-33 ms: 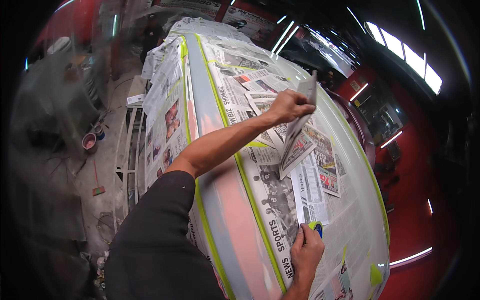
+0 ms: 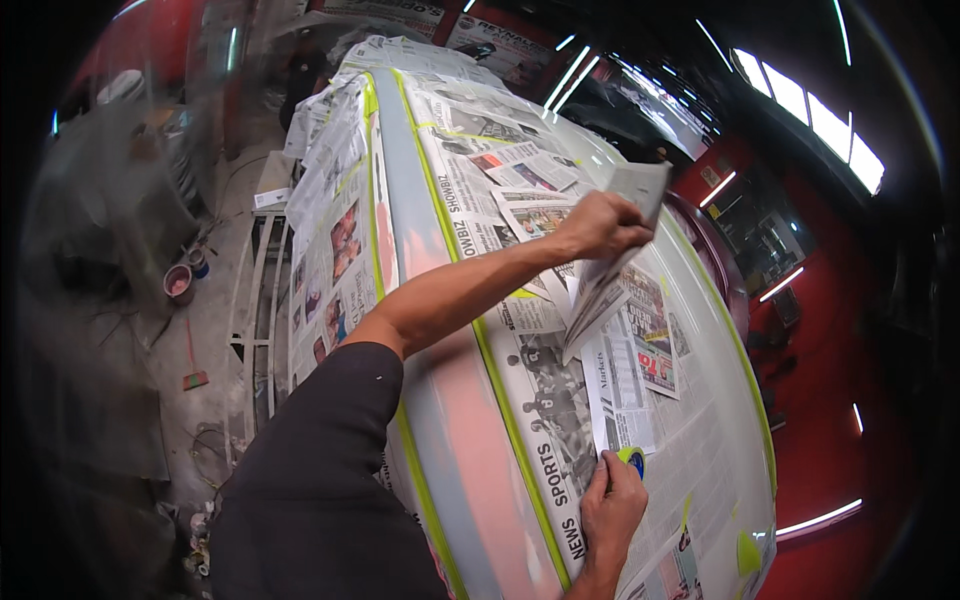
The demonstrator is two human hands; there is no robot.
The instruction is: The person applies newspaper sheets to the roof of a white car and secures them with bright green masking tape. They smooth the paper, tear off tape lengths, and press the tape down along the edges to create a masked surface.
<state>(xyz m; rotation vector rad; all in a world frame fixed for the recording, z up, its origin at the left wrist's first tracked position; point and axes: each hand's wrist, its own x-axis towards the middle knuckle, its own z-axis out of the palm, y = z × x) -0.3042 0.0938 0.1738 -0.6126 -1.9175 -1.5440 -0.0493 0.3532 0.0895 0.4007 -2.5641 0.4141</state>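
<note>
My left hand (image 2: 607, 230), reaching across from the left, is closed on a folded newspaper (image 2: 640, 182). It lifts the newspaper clear of the car roof, and the lower corner hangs over other sheets. My right hand (image 2: 612, 505) is low on the roof, its fingers closed around a yellow-green roll of masking tape (image 2: 631, 459) with a blue core. Its thumb lies by the lower end of a loose newspaper sheet (image 2: 620, 385). Taped newspaper (image 2: 545, 385) covers the roof alongside a bare pink and grey strip (image 2: 465, 410) edged with yellow-green tape.
More loose newspaper (image 2: 525, 165) lies farther up the roof. Papered panels (image 2: 335, 230) hang on the car's left side beside a metal frame (image 2: 262, 300). A bucket (image 2: 178, 284) and a broom (image 2: 195, 379) are on the left floor. A dark red vehicle (image 2: 715, 245) stands to the right.
My left hand has shifted right and slightly down with the newspaper, whose upper part now opens more toward view. My right hand and the tape roll are nearly unmoved.
</note>
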